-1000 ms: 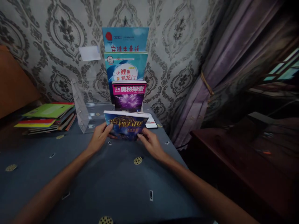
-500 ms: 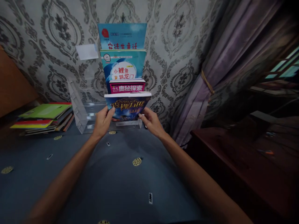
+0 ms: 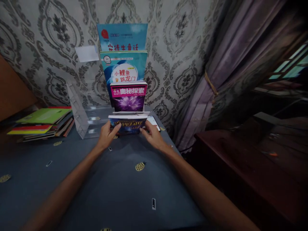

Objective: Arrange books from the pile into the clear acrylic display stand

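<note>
A dark blue book with gold lettering (image 3: 128, 124) is gripped at its left edge by my left hand (image 3: 107, 134) and at its right edge by my right hand (image 3: 151, 134), thumbs on the cover. The lettering looks upside down. Just behind it, a pink and purple book (image 3: 128, 99) stands in a clear tiered rack (image 3: 78, 112). Farther back and higher stand a teal book with a white circle (image 3: 125, 65) and a blue book with red lettering (image 3: 122, 37).
On the left lies a stack of books with a green one on top (image 3: 43, 115). A phone (image 3: 154, 122) rests right of the rack. The blue patterned tablecloth (image 3: 120, 186) spreads in front; a purple curtain (image 3: 199, 106) hangs at the right.
Both hands have brought the dark blue book lower and nearer, tilting it. More of the pink and purple book's cover now shows, and the phone has come into view.
</note>
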`<act>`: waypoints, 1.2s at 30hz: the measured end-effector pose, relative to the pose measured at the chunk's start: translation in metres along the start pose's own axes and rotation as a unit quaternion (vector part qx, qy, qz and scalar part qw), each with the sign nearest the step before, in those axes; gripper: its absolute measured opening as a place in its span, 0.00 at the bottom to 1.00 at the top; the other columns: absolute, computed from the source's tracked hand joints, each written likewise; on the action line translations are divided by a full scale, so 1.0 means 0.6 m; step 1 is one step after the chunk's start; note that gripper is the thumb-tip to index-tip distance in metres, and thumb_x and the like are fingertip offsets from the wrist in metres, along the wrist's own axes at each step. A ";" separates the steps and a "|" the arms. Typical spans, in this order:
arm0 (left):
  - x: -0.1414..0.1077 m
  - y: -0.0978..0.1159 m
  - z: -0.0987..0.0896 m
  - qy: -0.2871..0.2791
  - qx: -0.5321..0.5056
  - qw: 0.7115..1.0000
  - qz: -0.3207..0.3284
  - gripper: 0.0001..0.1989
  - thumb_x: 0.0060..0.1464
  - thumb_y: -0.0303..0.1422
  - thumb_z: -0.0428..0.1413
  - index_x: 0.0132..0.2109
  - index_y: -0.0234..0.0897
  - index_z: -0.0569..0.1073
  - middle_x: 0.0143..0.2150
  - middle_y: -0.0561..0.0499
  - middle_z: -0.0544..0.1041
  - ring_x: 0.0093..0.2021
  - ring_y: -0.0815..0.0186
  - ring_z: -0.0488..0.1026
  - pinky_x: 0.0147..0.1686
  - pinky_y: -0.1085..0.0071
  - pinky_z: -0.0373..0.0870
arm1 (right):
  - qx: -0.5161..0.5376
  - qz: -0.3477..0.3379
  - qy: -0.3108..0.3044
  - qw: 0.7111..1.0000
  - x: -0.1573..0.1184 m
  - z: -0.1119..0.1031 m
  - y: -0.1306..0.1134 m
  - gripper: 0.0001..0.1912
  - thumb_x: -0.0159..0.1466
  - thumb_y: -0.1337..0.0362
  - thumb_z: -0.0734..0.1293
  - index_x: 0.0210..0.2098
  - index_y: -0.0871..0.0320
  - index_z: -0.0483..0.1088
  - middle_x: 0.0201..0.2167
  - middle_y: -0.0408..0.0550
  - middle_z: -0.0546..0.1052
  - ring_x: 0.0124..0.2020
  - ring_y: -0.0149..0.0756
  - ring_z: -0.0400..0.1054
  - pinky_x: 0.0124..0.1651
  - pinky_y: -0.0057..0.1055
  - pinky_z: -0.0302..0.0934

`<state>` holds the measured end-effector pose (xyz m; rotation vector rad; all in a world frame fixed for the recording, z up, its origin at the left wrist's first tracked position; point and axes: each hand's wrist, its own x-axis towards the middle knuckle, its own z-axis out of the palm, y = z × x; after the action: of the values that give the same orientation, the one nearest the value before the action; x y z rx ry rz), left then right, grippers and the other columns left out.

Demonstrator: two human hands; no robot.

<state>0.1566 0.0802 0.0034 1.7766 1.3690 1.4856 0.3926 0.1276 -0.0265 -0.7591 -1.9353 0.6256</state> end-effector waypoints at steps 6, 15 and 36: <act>-0.012 -0.017 0.001 0.018 0.082 0.996 0.001 0.22 0.50 0.52 0.59 0.36 0.36 0.72 0.29 0.50 0.77 0.30 0.61 0.75 0.31 0.67 0.74 | -0.058 -0.020 0.076 0.995 -0.036 0.039 -0.007 0.18 0.70 0.62 0.57 0.59 0.56 0.61 0.52 0.57 0.74 0.53 0.47 0.70 0.56 0.48 0.66; -0.021 -0.028 0.007 0.050 0.141 0.989 0.010 0.23 0.48 0.52 0.61 0.39 0.37 0.70 0.30 0.49 0.77 0.31 0.59 0.77 0.33 0.64 0.74 | -0.065 -0.029 0.084 0.994 -0.043 0.056 -0.010 0.24 0.72 0.65 0.53 0.66 0.57 0.53 0.53 0.59 0.72 0.56 0.47 0.67 0.59 0.48 0.64; -0.010 0.004 0.004 0.025 0.295 0.951 0.088 0.24 0.56 0.56 0.51 0.25 0.42 0.61 0.17 0.55 0.64 0.19 0.65 0.64 0.23 0.69 0.57 | -0.079 -0.048 0.109 0.990 -0.030 0.034 0.003 0.24 0.73 0.65 0.52 0.68 0.55 0.50 0.57 0.58 0.70 0.59 0.46 0.65 0.61 0.47 0.64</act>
<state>0.1604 0.0746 0.0020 2.2798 1.8640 1.2928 0.3814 0.1132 -0.0468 -0.7921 -1.8220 0.3184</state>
